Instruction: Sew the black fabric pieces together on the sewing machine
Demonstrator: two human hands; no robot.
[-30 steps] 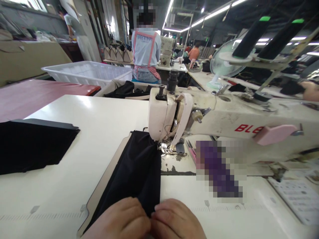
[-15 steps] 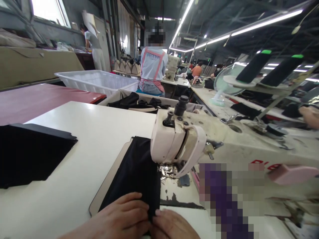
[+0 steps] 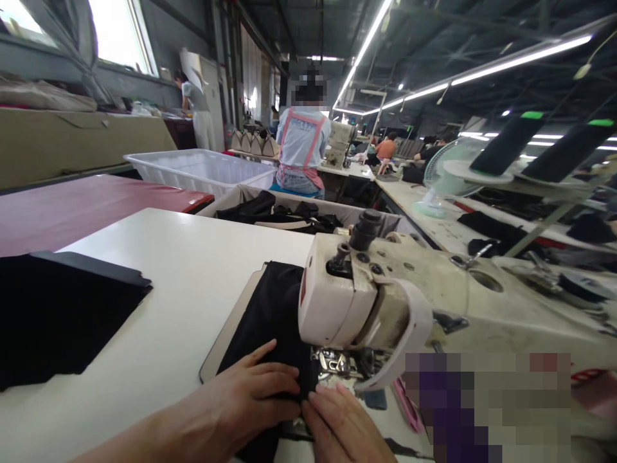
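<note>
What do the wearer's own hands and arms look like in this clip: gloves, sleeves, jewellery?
Both hands are bare: no gloves show on the left hand or the right hand. The left forearm is uncovered as far as the frame shows, with no sleeve, watch or bracelet. No rings are visible. The right arm is out of view.
</note>
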